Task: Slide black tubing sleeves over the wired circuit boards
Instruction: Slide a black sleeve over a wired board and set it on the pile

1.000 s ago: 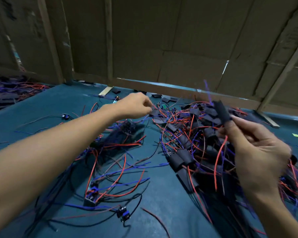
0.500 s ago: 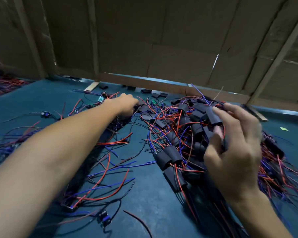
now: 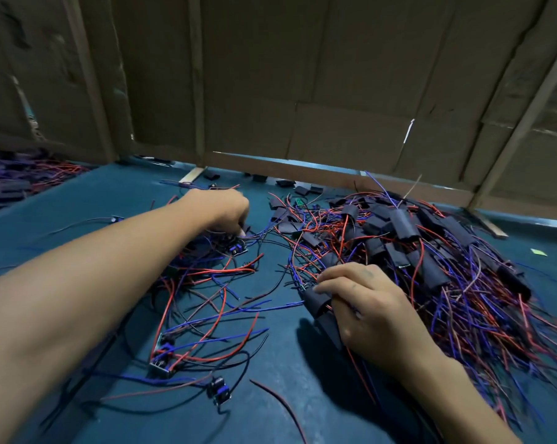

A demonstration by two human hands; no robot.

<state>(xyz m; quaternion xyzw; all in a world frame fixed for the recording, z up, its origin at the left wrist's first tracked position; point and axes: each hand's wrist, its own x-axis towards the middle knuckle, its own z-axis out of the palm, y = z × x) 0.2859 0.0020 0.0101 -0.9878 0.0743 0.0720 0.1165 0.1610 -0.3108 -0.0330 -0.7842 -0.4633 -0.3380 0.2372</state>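
From the head view, the left hand (image 3: pixel 217 208) reaches far across the teal surface (image 3: pixel 296 379), fingers curled down into a tangle of bare wired boards (image 3: pixel 238 248); what they pinch I cannot tell. The right hand (image 3: pixel 371 312) grips a black sleeve (image 3: pixel 317 302) between thumb and fingers, its long axis running away-left to near-right, open end facing left, beside the heap of sleeved boards (image 3: pixel 405 238).
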